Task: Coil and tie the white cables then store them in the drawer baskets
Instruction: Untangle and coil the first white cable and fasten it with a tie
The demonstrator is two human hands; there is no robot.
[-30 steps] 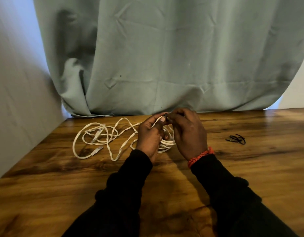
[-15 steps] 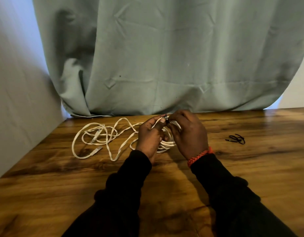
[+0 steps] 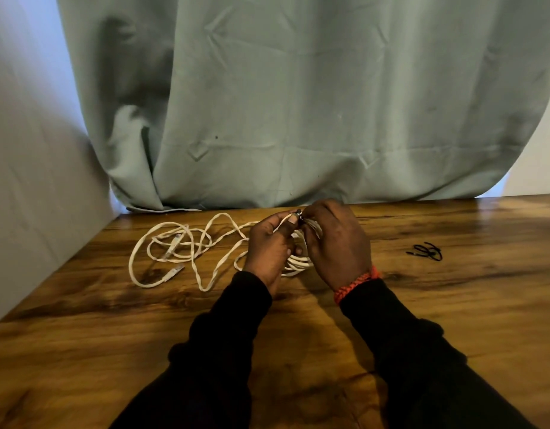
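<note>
A coiled white cable (image 3: 298, 262) stands on edge between my hands at the table's middle. My left hand (image 3: 272, 246) grips the coil from the left, thumb and forefinger pinching at its top. My right hand (image 3: 337, 239) holds the coil's right side and pinches a small dark tie (image 3: 298, 213) at the top, fingertip to fingertip with the left. A loose white cable (image 3: 187, 252) lies tangled on the table to the left, its two plugs showing. No drawer or basket is in view.
Several black ties (image 3: 427, 251) lie on the wooden table (image 3: 453, 305) to the right of my hands. A green curtain (image 3: 298, 103) hangs behind the table's far edge. A pale wall (image 3: 29, 181) borders the table on the left.
My hands have stayed on the coil; the fingertips have shifted slightly around the dark tie at the top. The loose cable has not moved.
</note>
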